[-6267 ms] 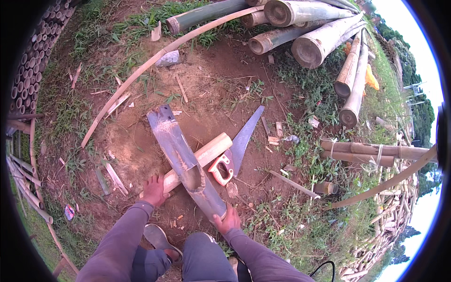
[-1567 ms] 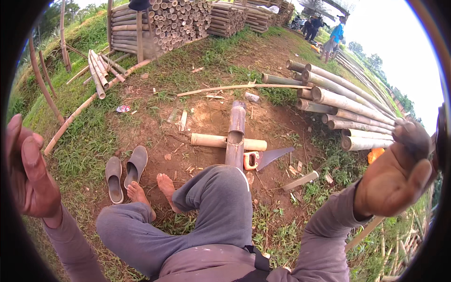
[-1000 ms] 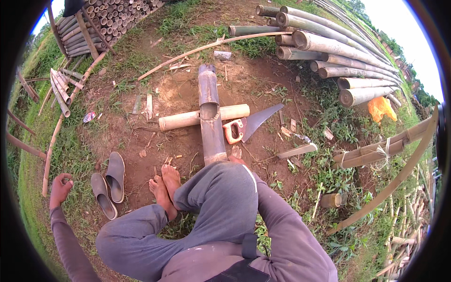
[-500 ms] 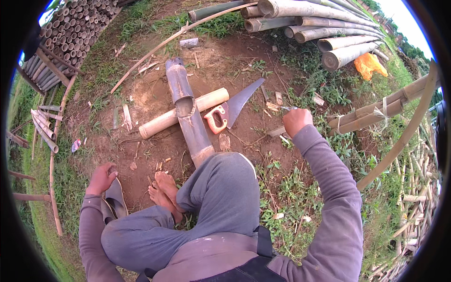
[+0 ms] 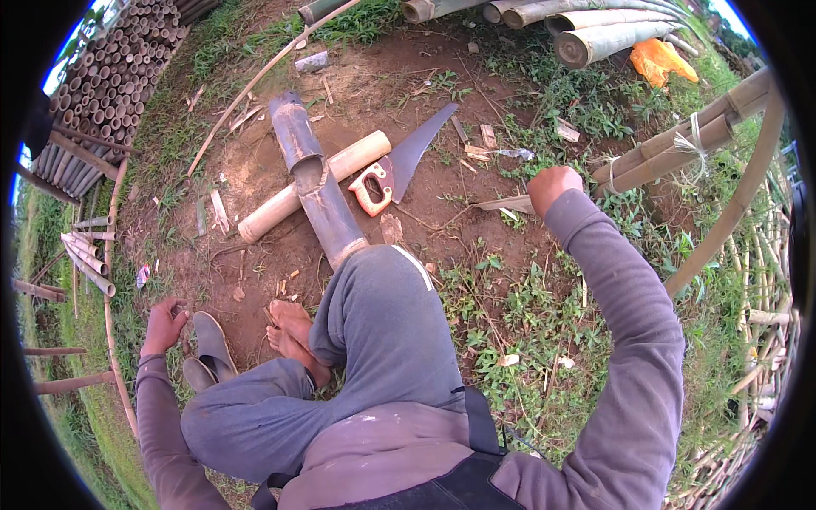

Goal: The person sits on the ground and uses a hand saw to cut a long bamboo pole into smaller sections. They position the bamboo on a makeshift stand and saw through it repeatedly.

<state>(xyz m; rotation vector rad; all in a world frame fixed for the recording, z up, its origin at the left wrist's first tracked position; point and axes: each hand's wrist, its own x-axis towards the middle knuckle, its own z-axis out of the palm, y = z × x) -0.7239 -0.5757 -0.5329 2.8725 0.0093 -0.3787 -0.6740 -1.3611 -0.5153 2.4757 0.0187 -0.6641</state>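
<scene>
My left hand [image 5: 164, 325] is held at the left with fingers loosely bent and apart, nothing in it, beside a pair of dark slippers [image 5: 214, 344]. At the right my right hand [image 5: 554, 185] is curled closed at the end of a flat, blade-like greyish-brown piece [image 5: 503, 204]; whatever its fingers hold is hidden. A handsaw [image 5: 411, 158] with an orange-and-white handle lies on the soil. Beside it, a dark bamboo pole [image 5: 325, 208] with a cut-out notch rests across a paler bamboo piece [image 5: 272, 214], its near end by my knee.
Bamboo poles [image 5: 608, 41] lie stacked at the far right near an orange plastic bag [image 5: 661, 63]. Tied bamboo rails [image 5: 671, 153] stand at the right. Another bamboo stack [image 5: 110, 81] is at the far left. Wood scraps [image 5: 218, 211] lie on the soil.
My right hand has shifted right, uncovering more of the flat piece. My left hand has moved left, away from the slippers. The whole view has shifted slightly.
</scene>
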